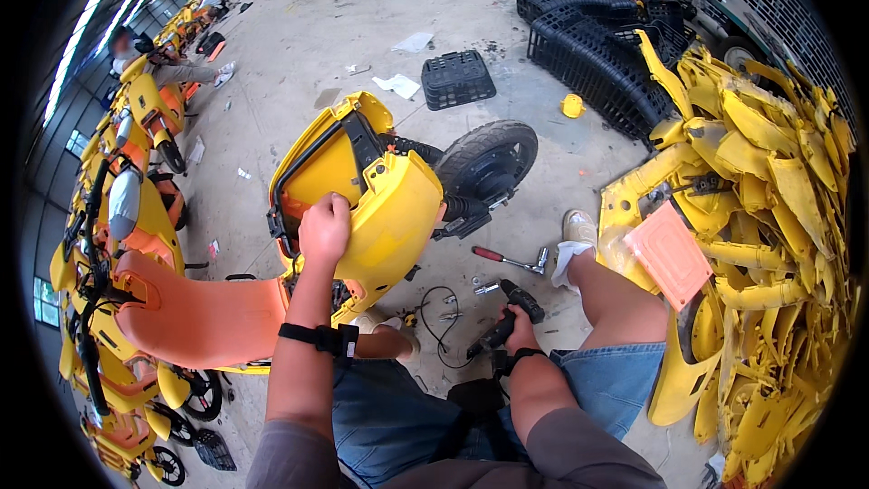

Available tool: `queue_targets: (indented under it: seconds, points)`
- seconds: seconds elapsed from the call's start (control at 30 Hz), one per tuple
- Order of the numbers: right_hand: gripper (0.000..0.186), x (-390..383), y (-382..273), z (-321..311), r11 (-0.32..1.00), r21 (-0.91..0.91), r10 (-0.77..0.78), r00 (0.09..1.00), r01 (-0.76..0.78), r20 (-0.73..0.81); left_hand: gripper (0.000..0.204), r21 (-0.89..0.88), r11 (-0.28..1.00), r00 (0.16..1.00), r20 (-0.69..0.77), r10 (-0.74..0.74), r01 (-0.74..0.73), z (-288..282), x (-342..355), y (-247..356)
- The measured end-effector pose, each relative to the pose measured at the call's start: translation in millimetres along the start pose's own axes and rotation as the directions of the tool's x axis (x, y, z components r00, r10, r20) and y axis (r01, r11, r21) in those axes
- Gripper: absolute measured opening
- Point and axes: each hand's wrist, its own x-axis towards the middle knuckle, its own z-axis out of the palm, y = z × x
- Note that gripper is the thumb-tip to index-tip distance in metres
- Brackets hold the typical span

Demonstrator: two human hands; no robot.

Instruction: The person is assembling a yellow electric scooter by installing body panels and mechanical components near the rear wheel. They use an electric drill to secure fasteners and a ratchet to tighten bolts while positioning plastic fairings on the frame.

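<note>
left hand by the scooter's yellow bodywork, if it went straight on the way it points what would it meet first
Most likely the inner face of the yellow bodywork, just ahead of the left hand; this one view leaves the depth between them unclear.

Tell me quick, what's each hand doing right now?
Left hand: closed, at the yellow panel; whether it grips it is hidden.
Right hand: closed, holding the black drill.

The yellow panel looks glossy plastic, the tyre matt rubber.
</note>
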Motion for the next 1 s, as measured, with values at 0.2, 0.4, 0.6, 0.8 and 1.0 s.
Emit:
queue_targets:
  seconds: [0.2,0.4,0.6,0.8,1.0]
  points:
    - [0.019,-10,9,19,0.991,-0.131,-0.035,0.99,0.017,-0.14,0.044,-0.025,1.0,0.999,-0.053,0.007,-0.008,-3,-9,-14]
    - [0.018,-20,4,15,0.976,-0.215,-0.037,0.976,-0.011,-0.215,0.04,0.02,1.0,0.994,-0.111,-0.011,0.014,-14,-13,-7]
    - [0.019,-33,-4,5,0.954,-0.298,-0.076,0.958,-0.01,-0.275,0.038,-0.048,0.999,0.995,-0.095,0.009,-0.013,-15,-8,-21]
    - [0.024,-35,-5,1,0.938,-0.345,-0.078,0.943,-0.041,-0.324,0.037,-0.073,0.997,0.999,-0.028,0.022,-0.024,-19,-9,-16]
    - [0.027,-37,17,16,0.9,-0.426,-0.091,0.913,-0.096,-0.399,0.039,-0.143,0.987,0.997,0.017,0.08,-0.077,-24,-7,-23]
